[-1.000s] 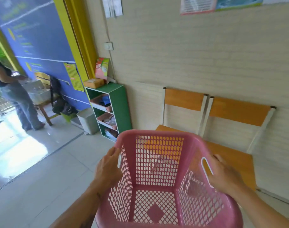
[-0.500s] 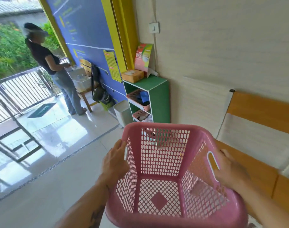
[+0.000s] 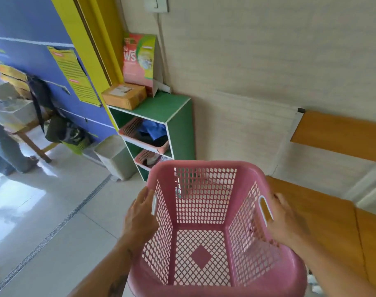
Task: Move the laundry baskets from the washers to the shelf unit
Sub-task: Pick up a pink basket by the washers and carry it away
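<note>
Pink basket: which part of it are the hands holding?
The left hand and right hand hold the pink basket by its sides, at the handle slots.

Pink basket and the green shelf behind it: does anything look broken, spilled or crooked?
Nothing looks broken or spilled. The pink basket, held by the left hand and the right hand, is empty and intact. The only oddity is that the upper basket and lower basket in the green shelf stick out past its front edge.

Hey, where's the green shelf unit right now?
The green shelf unit stands centre-left in the head view, against the beige wall, just beyond the pink laundry basket, a grey bin to its left.
</note>
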